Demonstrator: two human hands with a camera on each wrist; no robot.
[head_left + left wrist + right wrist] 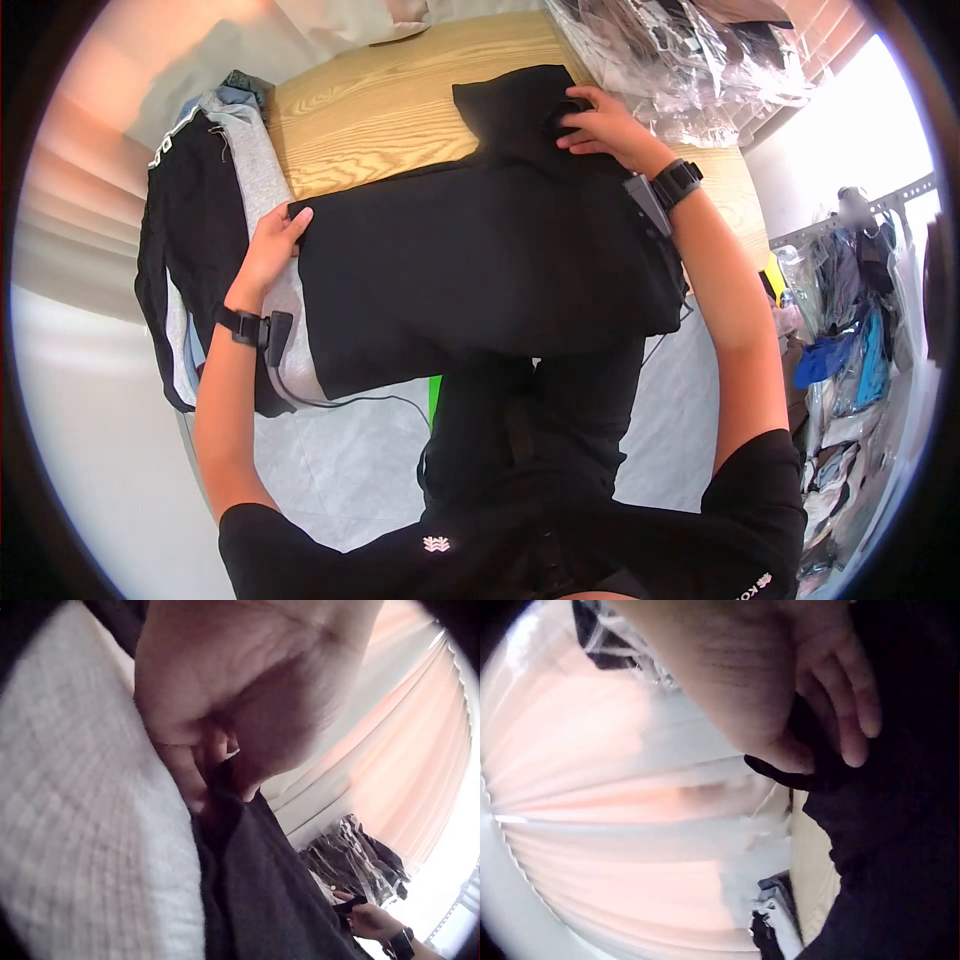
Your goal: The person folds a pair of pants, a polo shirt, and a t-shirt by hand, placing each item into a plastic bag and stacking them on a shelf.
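Note:
A black garment [450,260] lies spread over the wooden table [380,110], its lower part hanging past the front edge near the person's legs. The left hand [273,245] pinches its left corner between thumb and fingers; the left wrist view shows the black cloth [262,877] gripped by the left hand [232,697]. At the upper right, the right hand [608,128] holds a narrower part of the garment, thumb and fingers around a fold. In the right wrist view the right hand [802,690] has its thumb under the dark cloth [900,825] and its fingers over it.
Black trousers [195,220] and light grey clothes [285,290] drape over the table's left side. Clear plastic-wrapped items [670,60] are piled at the back right. Bagged clothes [850,340] hang from a rack at the right. Curtains [80,200] stand behind and at the left.

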